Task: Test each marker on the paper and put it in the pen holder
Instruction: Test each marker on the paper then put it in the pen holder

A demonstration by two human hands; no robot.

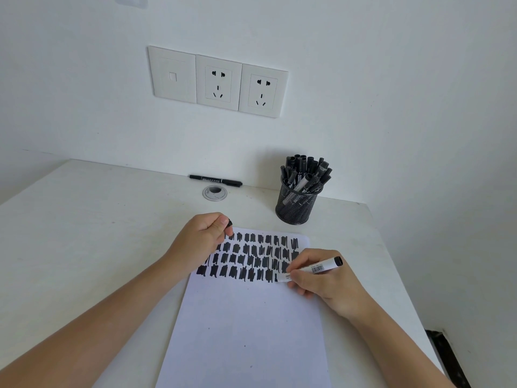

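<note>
A white sheet of paper [246, 326] lies on the desk, its top part filled with several rows of black test scribbles. My right hand [321, 278] grips a white-barrelled marker [321, 266] with its tip down on the paper at the right end of the bottom row. My left hand [201, 242] rests on the paper's top left corner and pinches a black cap [230, 222]. The black mesh pen holder [296, 204], packed with several black markers, stands behind the paper to the right. One thin black marker [215, 180] lies by the wall.
A round metal cable grommet [214, 192] sits in the desk below the lying marker. Wall sockets [218, 82] are mounted above. The desk's right edge [397, 275] drops off close to my right arm.
</note>
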